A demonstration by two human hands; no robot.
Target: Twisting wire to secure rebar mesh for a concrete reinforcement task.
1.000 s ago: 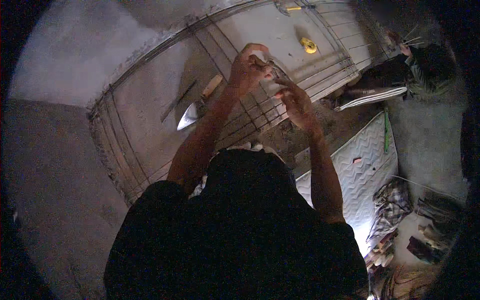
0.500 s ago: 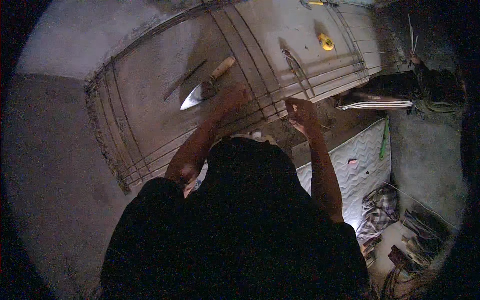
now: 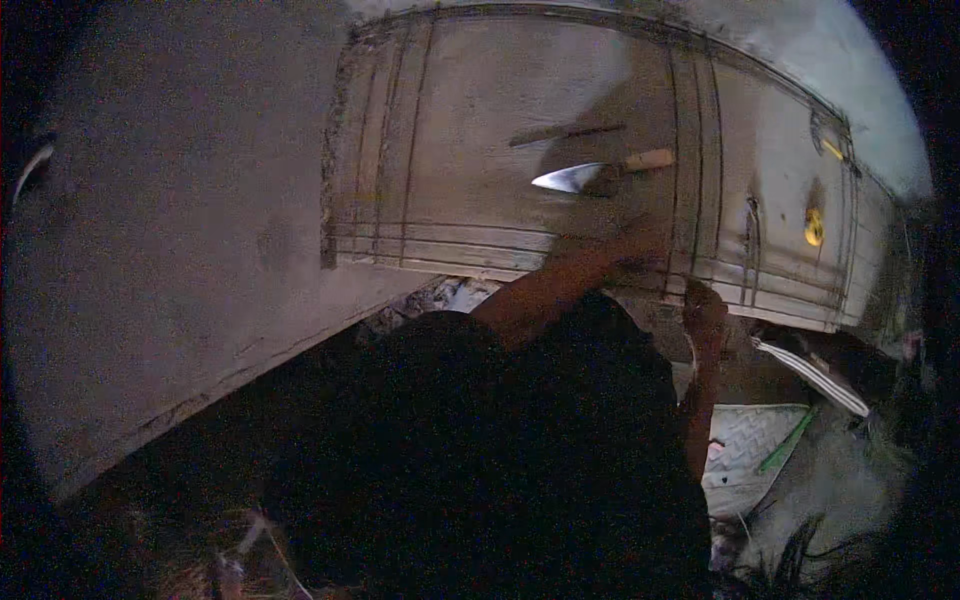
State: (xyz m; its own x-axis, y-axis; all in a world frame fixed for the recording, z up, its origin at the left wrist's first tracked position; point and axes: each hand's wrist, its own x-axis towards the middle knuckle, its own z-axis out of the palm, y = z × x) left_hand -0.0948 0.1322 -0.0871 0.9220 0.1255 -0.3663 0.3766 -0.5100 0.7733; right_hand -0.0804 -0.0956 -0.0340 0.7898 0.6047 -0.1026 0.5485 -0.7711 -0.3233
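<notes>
My left hand (image 3: 648,238) reaches over the near edge of the concrete slab (image 3: 490,95), beside crossing dark thin bars (image 3: 675,205). Dimness and blur hide its fingers. My right hand (image 3: 706,304) is closed at the same edge, a little to the right; what it holds, if anything, cannot be made out. Beyond my left hand lies a pointed trowel (image 3: 572,179) with a wooden handle, and past it a thin dark strip (image 3: 566,134). A long-handled tool like pincers (image 3: 752,235) lies to the right, then a yellow tape measure (image 3: 813,228).
A yellow-handled tool (image 3: 828,140) lies at the slab's far right. Another person's striped trouser leg (image 3: 815,376) is close by on the right. Below are a pale quilted mat (image 3: 750,450) and a green strip (image 3: 788,442). A broad grey surface (image 3: 190,250) fills the left.
The view has swung left, so the slab and tools appear farther right. Both hands stay at the same part of the slab's near edge. The trowel still lies in place.
</notes>
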